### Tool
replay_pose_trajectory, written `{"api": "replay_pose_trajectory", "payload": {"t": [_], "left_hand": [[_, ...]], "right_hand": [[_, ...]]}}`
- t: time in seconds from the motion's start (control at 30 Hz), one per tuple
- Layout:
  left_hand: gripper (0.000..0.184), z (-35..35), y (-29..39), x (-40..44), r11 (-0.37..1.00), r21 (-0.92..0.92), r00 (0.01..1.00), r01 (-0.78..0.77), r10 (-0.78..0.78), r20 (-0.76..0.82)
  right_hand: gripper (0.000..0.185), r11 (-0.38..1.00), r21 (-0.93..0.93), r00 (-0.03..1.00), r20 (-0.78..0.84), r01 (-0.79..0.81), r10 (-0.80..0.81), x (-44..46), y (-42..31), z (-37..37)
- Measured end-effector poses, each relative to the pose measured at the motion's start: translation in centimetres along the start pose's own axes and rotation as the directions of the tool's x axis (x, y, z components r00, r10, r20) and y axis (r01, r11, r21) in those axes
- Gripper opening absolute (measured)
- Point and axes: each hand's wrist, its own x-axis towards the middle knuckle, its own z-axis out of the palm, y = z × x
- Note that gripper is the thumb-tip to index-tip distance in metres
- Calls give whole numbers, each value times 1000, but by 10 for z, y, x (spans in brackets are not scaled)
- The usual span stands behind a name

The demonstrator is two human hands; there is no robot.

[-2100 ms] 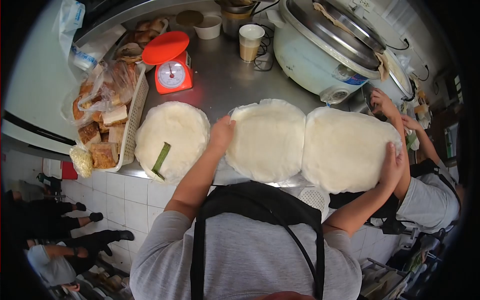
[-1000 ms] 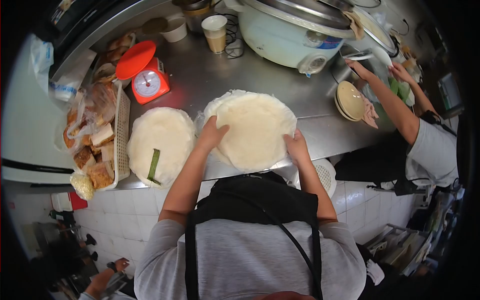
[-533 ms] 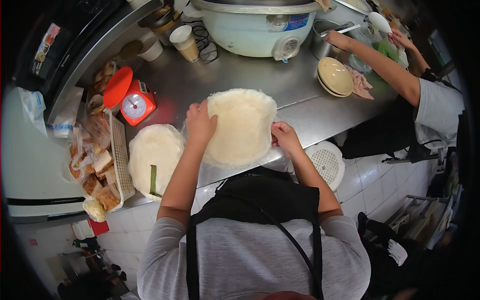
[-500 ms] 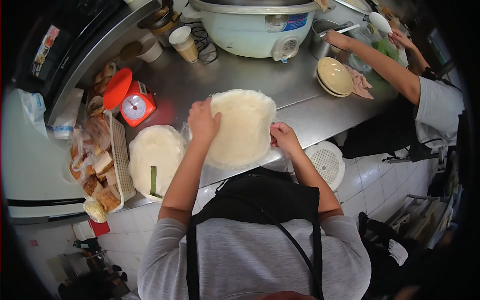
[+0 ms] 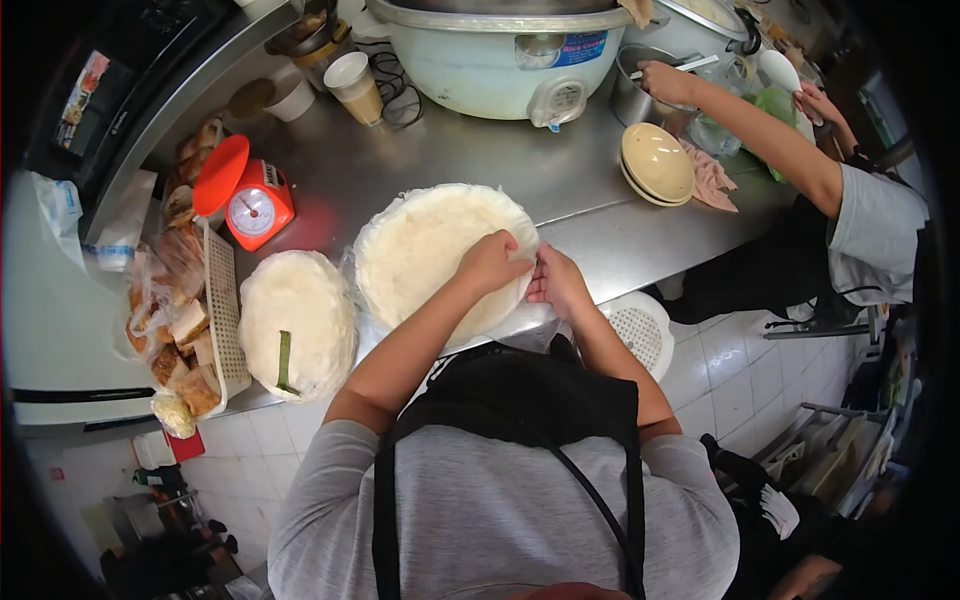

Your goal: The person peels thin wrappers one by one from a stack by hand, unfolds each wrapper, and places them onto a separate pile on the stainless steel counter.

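A stack of thin, round, pale dough wrappers [image 5: 420,240] lies on clear plastic in front of me. My left hand [image 5: 490,262] rests over its right side, thumb and forefinger apart, the other fingers partly hidden. At the right rim my right hand [image 5: 558,285] has its fingers curled and pinched at the wrapper edge, close to my left fingertips. How many sheets it grips cannot be made out. To the left sits a second pale, plastic-wrapped stack [image 5: 300,300] with a green strip [image 5: 284,362] on top.
A red kitchen scale [image 5: 255,212] and a crate [image 5: 222,300] of bread-like pieces stand left. Behind are a paper cup [image 5: 352,88] and a large rice cooker [image 5: 490,80]. Stacked bowls [image 5: 658,160] are at right, near a co-worker's arms [image 5: 765,135]. A perforated white stool [image 5: 635,335] is below.
My left hand has moved from the stack's left side across to its right edge, near my right hand. More of the stack's left side shows now. My right hand stays at the right rim.
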Motion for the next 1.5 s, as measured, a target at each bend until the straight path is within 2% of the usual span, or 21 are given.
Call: {"api": "replay_pose_trajectory", "payload": {"t": [0.1, 0.13, 0.23, 0.3, 0.33, 0.4, 0.53, 0.73, 0.83, 1.0, 1.1, 1.13, 1.2, 1.33, 1.5], "left_hand": [[39, 13, -8, -4, 997, -1, 987, -81, 80, -139], [39, 14, -9, -5, 997, -10, 988, -80, 78, -136], [38, 14, -13, -8, 994, -58, 984, -90, 79, -159], [36, 14, -14, -12, 986, -112, 975, -121, 97, -200], [35, 14, -12, -14, 987, -136, 983, -84, 60, -175], [33, 14, -6, -22, 983, -181, 993, -11, -11, -119], [24, 21, -7, -40, 987, -162, 973, -7, -31, -228], [13, 26, -10, -49, 982, -188, 942, 18, -79, -326], [11, 26, -7, -49, 976, -216, 942, 12, -84, -326], [13, 30, -7, -47, 964, -264, 932, 4, -100, -349], [15, 31, -7, -45, 912, -410, 959, 3, -119, -258], [15, 31, -8, -44, 920, -393, 961, -4, -104, -255], [16, 32, -9, -42, 933, -358, 966, -19, -76, -249], [15, 40, -25, -32, 885, -464, 961, -35, -97, -259], [16, 39, -18, -38, 834, -551, 933, -21, -181, -310]], "right_hand": [[14, 989, -148, 1000, 2, -10, 11, 7, -8, -4], [14, 977, -212, 1000, 12, -6, 9, 8, -10, -5], [12, 969, -247, 996, 79, -23, 44, 17, -9, -8], [10, 987, -161, 985, 168, -14, 41, 17, -7, -11], [10, 993, -116, 977, 210, -14, 38, 16, -6, -12], [10, 995, -96, 967, 250, -25, 48, 15, 0, -11], [9, 989, -149, 951, 307, 22, 24, 8, 6, -7], [11, 966, -255, 962, 270, 33, 39, -2, -4, 0], [13, 899, -415, 957, 291, 137, -11, 2, 0, -3], [12, 942, -310, 961, 273, 127, -40, 1, 2, -2], [9, 952, -270, 962, 267, 141, -66, 2, 7, -4], [8, 955, -258, 962, 263, 146, -76, 3, 9, -4], [6, 938, -294, 952, 292, 183, -94, 5, 12, -7], [8, 915, -313, 937, 313, 254, -153, 5, 14, -7], [15, 910, -362, 964, 239, 203, -120, 1, 10, -4]]}}
